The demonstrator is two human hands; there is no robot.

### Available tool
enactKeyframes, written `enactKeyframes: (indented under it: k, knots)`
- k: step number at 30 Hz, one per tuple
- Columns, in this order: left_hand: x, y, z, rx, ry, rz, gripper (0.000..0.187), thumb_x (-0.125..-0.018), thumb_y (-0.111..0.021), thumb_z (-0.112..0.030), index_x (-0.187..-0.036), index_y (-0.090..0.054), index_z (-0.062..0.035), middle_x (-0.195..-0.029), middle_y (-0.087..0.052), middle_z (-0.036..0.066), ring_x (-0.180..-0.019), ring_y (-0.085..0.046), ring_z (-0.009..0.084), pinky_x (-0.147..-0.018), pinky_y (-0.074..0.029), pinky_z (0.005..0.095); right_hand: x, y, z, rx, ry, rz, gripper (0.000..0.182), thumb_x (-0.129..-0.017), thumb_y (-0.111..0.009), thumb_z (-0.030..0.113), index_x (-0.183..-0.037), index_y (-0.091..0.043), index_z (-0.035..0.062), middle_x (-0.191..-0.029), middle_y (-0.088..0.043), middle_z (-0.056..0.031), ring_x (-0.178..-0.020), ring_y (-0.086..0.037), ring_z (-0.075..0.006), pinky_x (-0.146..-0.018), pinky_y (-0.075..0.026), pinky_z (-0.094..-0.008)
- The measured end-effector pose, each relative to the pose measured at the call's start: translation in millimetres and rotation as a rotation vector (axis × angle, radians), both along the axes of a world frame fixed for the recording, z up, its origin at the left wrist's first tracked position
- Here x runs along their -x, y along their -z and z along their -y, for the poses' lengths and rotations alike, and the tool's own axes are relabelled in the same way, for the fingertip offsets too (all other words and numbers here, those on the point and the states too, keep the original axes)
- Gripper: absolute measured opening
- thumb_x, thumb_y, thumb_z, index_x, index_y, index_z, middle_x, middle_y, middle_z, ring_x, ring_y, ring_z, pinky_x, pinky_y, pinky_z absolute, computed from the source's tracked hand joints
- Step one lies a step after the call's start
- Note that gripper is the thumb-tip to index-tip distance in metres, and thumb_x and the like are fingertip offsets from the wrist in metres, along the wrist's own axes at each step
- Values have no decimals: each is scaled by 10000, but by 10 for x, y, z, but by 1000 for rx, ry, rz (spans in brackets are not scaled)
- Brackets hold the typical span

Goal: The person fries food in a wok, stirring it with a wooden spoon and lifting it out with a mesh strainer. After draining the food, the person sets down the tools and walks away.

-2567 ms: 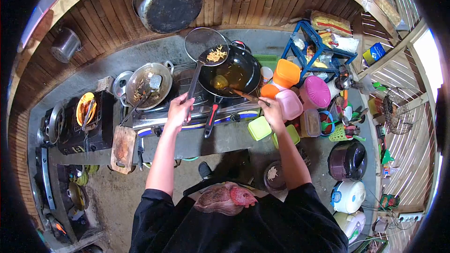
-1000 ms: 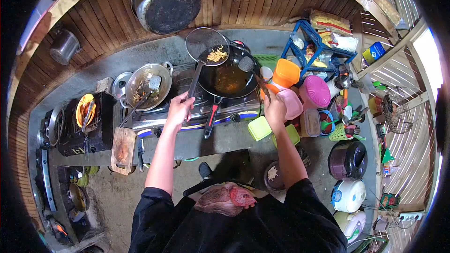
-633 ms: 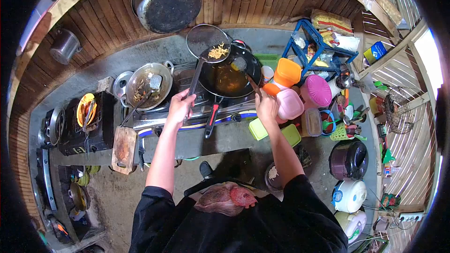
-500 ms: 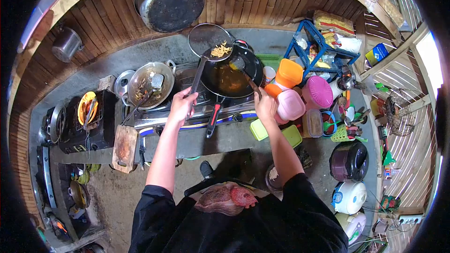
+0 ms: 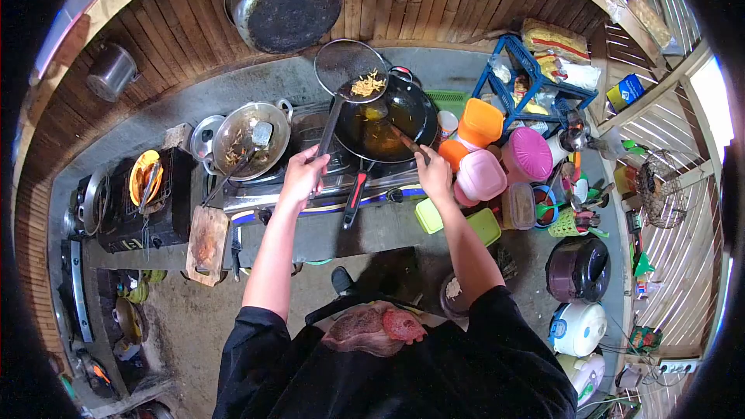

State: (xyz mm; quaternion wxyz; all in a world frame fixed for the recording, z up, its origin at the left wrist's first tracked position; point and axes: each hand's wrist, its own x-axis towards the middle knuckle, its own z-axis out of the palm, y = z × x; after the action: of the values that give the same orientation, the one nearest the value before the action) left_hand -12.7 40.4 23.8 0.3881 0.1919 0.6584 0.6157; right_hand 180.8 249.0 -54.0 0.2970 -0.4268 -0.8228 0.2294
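Observation:
My left hand grips the long handle of a round wire skimmer held over the far rim of a black wok. Yellow fried strips lie in the skimmer's mesh. My right hand holds a wooden-handled spatula whose blade dips into the oil in the wok. The wok stands on a gas stove, its red-and-black handle pointing toward me.
A steel pan with a ladle sits on the left burner. A wooden board lies at the counter edge. Orange, pink and green plastic containers crowd the right. A blue rack and rice cookers stand further right. A large dark pan hangs on the wall.
My right hand lifted the spatula out to the right rim, then brought it back left and lowered its blade into the oil. The skimmer with the strips stayed nearly still.

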Motion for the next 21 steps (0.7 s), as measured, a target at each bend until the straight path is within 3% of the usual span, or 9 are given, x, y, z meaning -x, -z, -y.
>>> enactKeyframes:
  k: [11,21]
  knots:
    - [0,42,14,-26,-6,46,375,-854,-566,-116,-1215,-511,-32,-624,-488,1,-346,-411,75,-304,-303,225,-253,-110,318,121,-77,-21,316,-836,-575,281,-1061,-633,68,-912,-628,-228,-849,-612,-384,-755,-487,-423]
    - [-37,70,9,-34,3,36,359,-853,-568,-124,-1199,-528,-36,-622,-486,0,-349,-412,73,-310,-310,222,-429,8,316,259,-151,-220,320,-830,-595,261,-1037,-639,20,-987,-625,-228,-947,-615,-330,-822,-467,-350]
